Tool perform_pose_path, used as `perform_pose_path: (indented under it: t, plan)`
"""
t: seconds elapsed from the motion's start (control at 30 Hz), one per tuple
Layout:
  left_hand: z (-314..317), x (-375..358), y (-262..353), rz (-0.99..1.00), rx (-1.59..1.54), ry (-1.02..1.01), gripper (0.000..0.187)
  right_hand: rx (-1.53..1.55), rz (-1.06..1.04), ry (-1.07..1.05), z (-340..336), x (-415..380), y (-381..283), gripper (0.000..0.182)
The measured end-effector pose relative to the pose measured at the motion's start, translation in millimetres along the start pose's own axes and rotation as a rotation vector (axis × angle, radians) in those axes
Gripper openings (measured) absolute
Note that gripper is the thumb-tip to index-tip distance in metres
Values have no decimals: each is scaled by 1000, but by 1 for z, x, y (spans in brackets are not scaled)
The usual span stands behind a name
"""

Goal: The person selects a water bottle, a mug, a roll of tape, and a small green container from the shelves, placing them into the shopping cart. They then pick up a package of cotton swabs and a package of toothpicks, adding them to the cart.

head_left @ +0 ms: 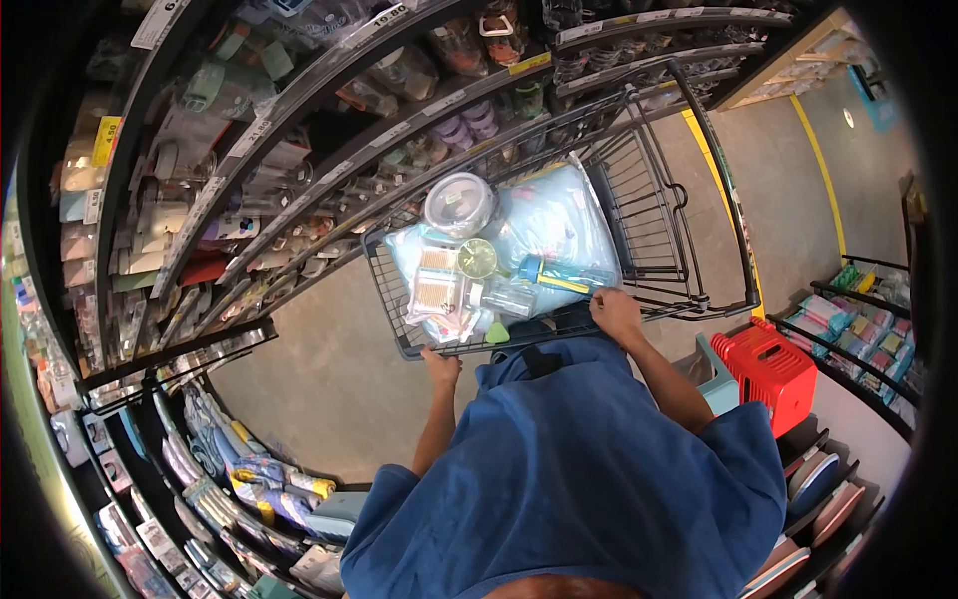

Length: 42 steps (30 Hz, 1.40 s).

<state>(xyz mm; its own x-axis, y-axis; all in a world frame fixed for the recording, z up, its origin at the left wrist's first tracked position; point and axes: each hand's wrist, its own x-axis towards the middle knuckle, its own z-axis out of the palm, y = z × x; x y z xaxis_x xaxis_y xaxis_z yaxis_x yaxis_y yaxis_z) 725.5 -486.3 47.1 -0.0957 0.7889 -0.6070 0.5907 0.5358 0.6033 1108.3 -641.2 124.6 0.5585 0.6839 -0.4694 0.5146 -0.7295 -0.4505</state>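
Observation:
A black wire shopping cart (654,215) stands across in front of me. My left hand (441,367) is closed on its near side rim, by the left corner. Further right, my right hand (616,311) curls over the same rim, its fingertips beside a blue and yellow packaged item (551,275). In the cart lie a large pale-blue plastic-wrapped pack (559,215), a round clear container with a lid (460,205), a greenish round cup (477,259), packs of thin sticks (436,293) and a clear bottle-like container (507,299).
Stocked shelves (329,195) with price labels run along the far side and left. Folded textiles (269,474) fill a lower shelf at left. A red plastic crate or basket (768,369) stands close on my right. Grey floor (299,399) shows left of the cart.

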Motion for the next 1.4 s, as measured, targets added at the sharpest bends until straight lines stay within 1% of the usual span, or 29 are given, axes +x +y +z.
perform_pose_path:
  t: [0.13,0.2,0.27,0.3,0.37,0.4,0.47,0.5,0.57,0.6,0.67,0.7,0.73,0.8,0.83,0.87,0.93,1.0,1.03,1.07,1.1,1.13,1.2,1.23,1.27,1.33,1.37,1.4]
  plan:
    - [-5,10,-5,50,48,-50,63,-36,-8,33,6,1,-1,21]
    - [-11,8,6,70,48,-81,64,-38,3,44,7,0,-3,21]
    - [-17,3,29,33,410,-238,65,-32,11,31,5,1,-5,24]
    - [-19,-6,46,45,411,-247,65,-32,20,43,6,1,-4,24]
    - [-20,-26,83,166,592,-381,60,7,-13,66,9,1,-2,23]
    - [-16,-27,90,176,594,-384,60,8,-9,75,8,0,-3,23]
    - [-8,-28,105,589,699,-385,47,97,74,99,5,1,-6,19]
    - [-3,-31,120,597,696,-385,47,96,74,108,9,6,-3,19]
    - [17,-36,149,513,599,-507,46,293,-46,178,16,18,5,19]
    - [31,-34,158,525,596,-505,46,292,-49,189,13,23,3,19]
    - [57,-34,171,675,625,-631,48,265,-186,260,12,33,-7,22]
    - [77,-24,162,693,559,-721,48,241,-211,238,8,38,-12,26]
    - [101,-11,149,712,489,-806,48,241,-216,245,8,40,-19,26]
    - [140,-12,142,303,232,-1014,50,166,-280,254,7,56,-29,31]
    - [151,-22,147,114,134,-1034,50,133,-321,231,9,63,-32,39]
    - [158,-33,151,-74,28,-1048,50,80,-303,163,12,69,-33,43]
    - [186,-17,138,-287,-61,-1136,50,-21,-246,7,25,87,-34,53]
    - [193,-26,144,-360,-72,-1038,53,-70,-215,-123,41,104,-28,58]
    - [194,-26,147,-338,-97,-1033,53,-73,-239,-191,43,108,-28,57]
    - [197,-24,149,-370,-119,-1016,52,-93,-217,-270,42,109,-32,55]
    - [199,-22,151,-404,-137,-1002,51,-85,-240,-261,46,111,-30,55]
    - [201,-22,154,-388,-153,-1003,51,-85,-267,-222,55,114,-22,56]
    - [204,-22,158,-399,-224,-977,48,23,-242,-245,53,111,-19,63]
    - [204,-27,160,-400,-229,-937,39,11,-248,-235,51,108,-17,63]
    - [202,-29,163,-390,-239,-945,39,24,-204,-235,49,105,-15,69]
    - [197,-28,168,-412,-240,-1084,33,29,-122,-236,39,95,-16,79]
    - [196,-30,171,-404,-245,-1113,29,42,-119,-188,31,86,-17,79]
    - [192,-32,177,-394,-260,-1114,29,55,-118,-141,23,79,-20,79]
